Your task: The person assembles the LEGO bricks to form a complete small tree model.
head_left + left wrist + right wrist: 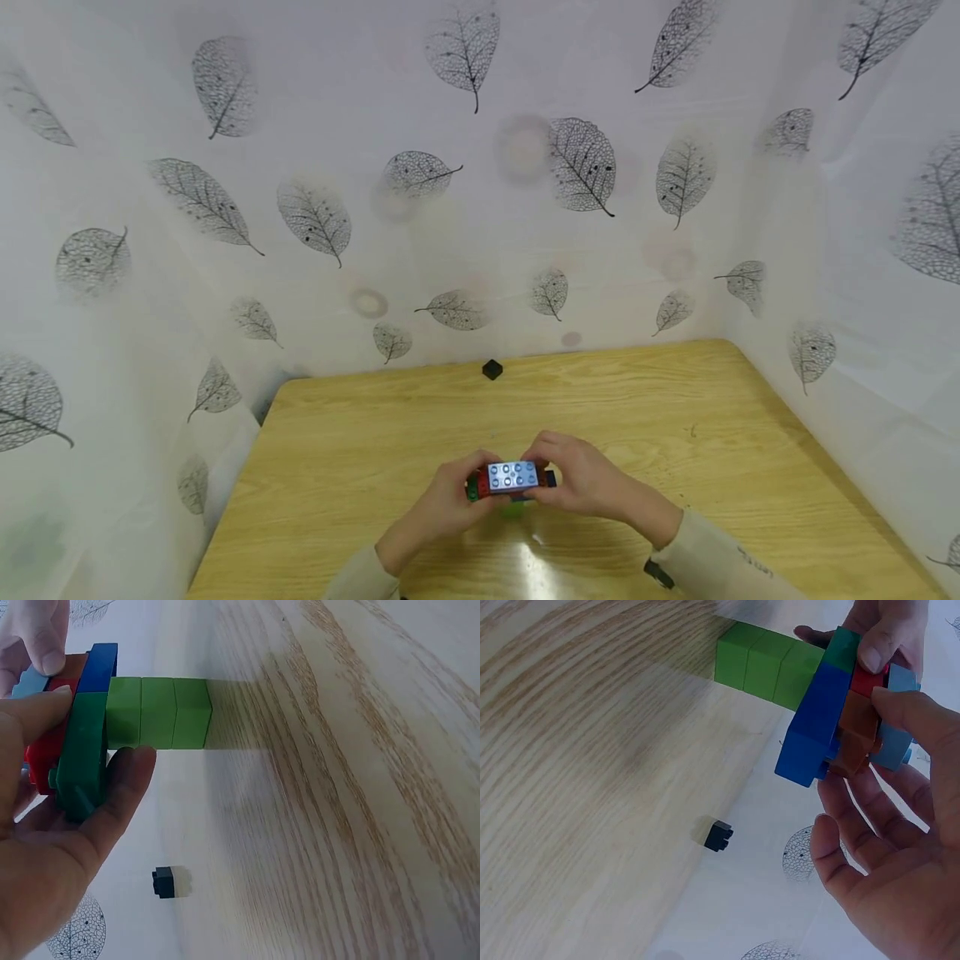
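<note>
On my left, the leaf-printed white curtain (112, 275) hangs down beside the wooden table (360, 450) and wraps round its back and right side as well. My left hand (442, 504) comes next, its fingers and thumb curled round the left end of the block stack (512, 477), which I hold just above the table near its front edge, in the middle. In the left wrist view my thumb lies along the dark green block (82, 750), with the red block (41, 761) behind it near my palm and a blue block (97, 667) above it. A column of light green blocks (157, 712) sticks out from the stack toward the tabletop, and in the right wrist view it seems to reach the wood. On top of the stack, seen from my head, sits a pale blue block (513, 475) with studs up. Far behind the stack, alone at the back edge of the table, lies a small black block (492, 369), well apart from both hands. My right hand (585, 479) grips the right end of the stack, fingertips pressed on the brown block (855, 727) and the pale blue one.
</note>
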### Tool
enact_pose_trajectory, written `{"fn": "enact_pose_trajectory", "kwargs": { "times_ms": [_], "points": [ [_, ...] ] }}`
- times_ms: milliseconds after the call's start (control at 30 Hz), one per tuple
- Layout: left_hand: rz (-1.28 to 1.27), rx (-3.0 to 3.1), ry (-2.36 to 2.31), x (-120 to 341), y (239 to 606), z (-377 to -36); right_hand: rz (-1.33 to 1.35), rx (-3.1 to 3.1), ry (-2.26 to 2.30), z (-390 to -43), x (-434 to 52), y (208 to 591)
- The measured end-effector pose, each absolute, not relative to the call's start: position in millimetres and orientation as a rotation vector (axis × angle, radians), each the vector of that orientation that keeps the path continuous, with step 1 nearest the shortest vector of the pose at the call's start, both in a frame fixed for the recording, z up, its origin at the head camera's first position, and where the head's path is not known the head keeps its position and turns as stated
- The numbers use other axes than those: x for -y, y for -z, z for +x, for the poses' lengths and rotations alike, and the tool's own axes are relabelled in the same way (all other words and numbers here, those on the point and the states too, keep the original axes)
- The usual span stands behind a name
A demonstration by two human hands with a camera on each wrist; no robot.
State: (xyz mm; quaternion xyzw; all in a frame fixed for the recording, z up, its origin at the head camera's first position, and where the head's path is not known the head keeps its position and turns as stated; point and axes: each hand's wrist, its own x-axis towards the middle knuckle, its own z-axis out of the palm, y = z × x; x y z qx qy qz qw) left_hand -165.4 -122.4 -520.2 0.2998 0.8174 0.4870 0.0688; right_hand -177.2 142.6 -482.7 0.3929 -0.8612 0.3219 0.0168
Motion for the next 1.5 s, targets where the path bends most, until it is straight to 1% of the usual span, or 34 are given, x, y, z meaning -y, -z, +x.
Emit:
{"fn": "enact_pose_trajectory", "kwargs": {
  "times_ms": [333, 600, 900, 1133, 1500],
  "points": [
    [0.904, -2.494, -1.464, 123.0, 520.4, -164.2, 1.193, 2.749, -0.96, -173.0, -138.2, 475.4],
    [0.828, -2.477, -1.433, 121.8, 517.5, -162.6, 1.199, 2.808, -1.014, -176.8, -138.7, 471.4],
    [0.823, -2.449, -1.46, 121.5, 511.5, -160.7, 1.195, 2.912, -1.042, -179.9, -136.1, 464.5],
    [0.884, -2.473, -1.501, 119.4, 507.1, -163.0, 1.183, 2.914, -1.095, -183.8, -135.2, 463.7],
    [0.818, -2.44, -1.494, 119.8, 507.2, -165.9, 1.219, 2.897, -1.153, -187.6, -138.2, 467.0]
  ]
}}
